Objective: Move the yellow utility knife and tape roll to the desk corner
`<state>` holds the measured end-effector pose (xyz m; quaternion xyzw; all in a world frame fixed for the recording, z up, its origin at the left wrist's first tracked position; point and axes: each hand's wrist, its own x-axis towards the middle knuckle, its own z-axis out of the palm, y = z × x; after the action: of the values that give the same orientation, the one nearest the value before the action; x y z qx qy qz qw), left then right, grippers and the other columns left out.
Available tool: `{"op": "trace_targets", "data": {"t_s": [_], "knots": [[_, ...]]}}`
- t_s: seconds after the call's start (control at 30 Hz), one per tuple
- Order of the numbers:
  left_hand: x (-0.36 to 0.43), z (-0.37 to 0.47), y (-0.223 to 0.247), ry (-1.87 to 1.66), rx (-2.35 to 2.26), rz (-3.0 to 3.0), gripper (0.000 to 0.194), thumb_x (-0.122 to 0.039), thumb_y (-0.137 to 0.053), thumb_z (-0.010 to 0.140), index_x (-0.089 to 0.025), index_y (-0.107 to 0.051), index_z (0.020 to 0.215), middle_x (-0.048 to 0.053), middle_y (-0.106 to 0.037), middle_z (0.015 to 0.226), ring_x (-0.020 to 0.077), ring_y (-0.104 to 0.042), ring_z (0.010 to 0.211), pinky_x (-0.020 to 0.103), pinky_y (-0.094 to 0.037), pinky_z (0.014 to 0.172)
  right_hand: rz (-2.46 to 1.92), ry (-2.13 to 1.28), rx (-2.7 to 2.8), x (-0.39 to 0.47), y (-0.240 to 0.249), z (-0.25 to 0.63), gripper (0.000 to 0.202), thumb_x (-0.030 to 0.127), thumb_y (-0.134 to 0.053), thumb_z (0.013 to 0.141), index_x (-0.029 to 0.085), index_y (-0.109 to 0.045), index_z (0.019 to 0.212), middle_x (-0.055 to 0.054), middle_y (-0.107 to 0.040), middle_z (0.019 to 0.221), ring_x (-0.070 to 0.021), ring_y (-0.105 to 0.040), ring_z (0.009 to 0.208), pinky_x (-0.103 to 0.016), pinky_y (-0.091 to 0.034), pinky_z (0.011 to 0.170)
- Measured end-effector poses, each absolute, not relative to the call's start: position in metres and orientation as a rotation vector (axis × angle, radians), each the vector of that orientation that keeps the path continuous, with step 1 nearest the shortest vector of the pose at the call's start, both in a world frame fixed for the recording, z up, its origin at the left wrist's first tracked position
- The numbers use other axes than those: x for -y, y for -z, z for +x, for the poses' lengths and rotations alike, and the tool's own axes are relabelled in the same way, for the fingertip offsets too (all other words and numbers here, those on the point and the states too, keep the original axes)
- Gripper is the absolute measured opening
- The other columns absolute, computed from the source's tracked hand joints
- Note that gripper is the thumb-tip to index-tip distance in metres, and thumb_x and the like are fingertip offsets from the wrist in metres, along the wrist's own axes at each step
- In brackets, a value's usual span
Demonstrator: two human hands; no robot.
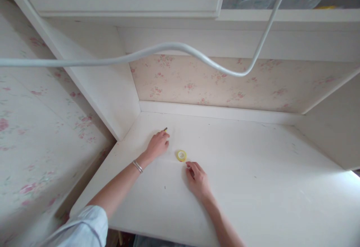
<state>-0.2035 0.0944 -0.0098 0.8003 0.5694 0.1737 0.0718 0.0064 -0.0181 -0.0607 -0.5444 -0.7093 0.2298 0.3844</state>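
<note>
A small yellow roll of tape point(181, 155) lies flat on the white desk point(253, 172). My right hand point(197, 179) rests on the desk just below and to the right of the roll, fingers curled and spread, not holding it. My left hand point(158, 144) lies to the left of the roll, a bracelet on its wrist. A small dark-and-yellow tip point(165, 129) pokes out past the left hand's fingers; what it is cannot be made out.
The desk sits in a white alcove with floral wallpaper point(213, 84) at the back and a white side panel point(112, 89) on the left. A white cable point(168, 47) hangs across overhead. A shelf point(281, 14) above holds plastic-wrapped items.
</note>
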Motion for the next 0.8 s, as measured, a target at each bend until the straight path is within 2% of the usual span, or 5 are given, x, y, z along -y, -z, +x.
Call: {"op": "trace_targets", "data": {"t_s": [0.17, 0.37, 0.57, 0.7, 0.8], "knots": [[-0.048, -0.153, 0.013, -0.447, -1.179, 2.543, 0.054, -0.021, -0.062, 0.069, -0.030, -0.049, 0.120, 0.003, -0.050, 0.122, 0.0220, -0.046, 0.112, 0.034, -0.038, 0.096, -1.380, -0.664, 1.756, 0.014, 0.061, 0.008, 0.023, 0.023, -0.041, 0.086, 0.021, -0.058, 0.101, -0.006, -0.062, 0.093, -0.0148, -0.059, 0.074, -0.026, -0.048, 0.068], [-0.042, -0.141, 0.017, -0.422, -1.177, 2.509, 0.024, -0.017, -0.050, 0.080, -0.025, -0.060, 0.100, 0.005, -0.057, 0.107, 0.0201, -0.049, 0.106, 0.035, -0.037, 0.096, -1.346, -0.663, 1.715, 0.015, 0.062, 0.010, 0.023, 0.024, -0.042, 0.086, 0.021, -0.060, 0.100, -0.006, -0.063, 0.092, -0.0155, -0.060, 0.078, -0.027, -0.048, 0.070], [-0.077, -0.181, 0.023, -0.498, -1.495, 2.505, 0.028, -0.018, -0.047, 0.084, -0.022, -0.055, 0.110, 0.006, -0.054, 0.114, 0.0189, -0.050, 0.107, 0.033, -0.037, 0.098, -1.361, -0.679, 1.721, 0.014, 0.064, 0.012, 0.023, 0.026, -0.040, 0.087, 0.020, -0.060, 0.099, -0.007, -0.063, 0.091, -0.0143, -0.059, 0.070, -0.025, -0.047, 0.066], [-0.097, -0.215, 0.027, -0.509, -1.613, 2.479, 0.025, -0.019, -0.047, 0.085, -0.019, -0.056, 0.108, 0.009, -0.054, 0.114, 0.0220, -0.048, 0.110, 0.038, -0.034, 0.100, -1.360, -0.683, 1.722, 0.012, 0.065, 0.012, 0.023, 0.027, -0.041, 0.087, 0.020, -0.060, 0.099, -0.006, -0.063, 0.090, -0.0137, -0.059, 0.068, -0.025, -0.047, 0.064], [-0.107, -0.232, 0.028, -0.516, -1.662, 2.454, 0.023, -0.021, -0.051, 0.083, -0.019, -0.057, 0.105, 0.008, -0.055, 0.112, 0.0216, -0.049, 0.107, 0.037, -0.036, 0.099, -1.354, -0.691, 1.715, 0.012, 0.065, 0.012, 0.024, 0.029, -0.041, 0.087, 0.020, -0.060, 0.098, -0.006, -0.063, 0.089, -0.0135, -0.058, 0.066, -0.025, -0.046, 0.062]]}}
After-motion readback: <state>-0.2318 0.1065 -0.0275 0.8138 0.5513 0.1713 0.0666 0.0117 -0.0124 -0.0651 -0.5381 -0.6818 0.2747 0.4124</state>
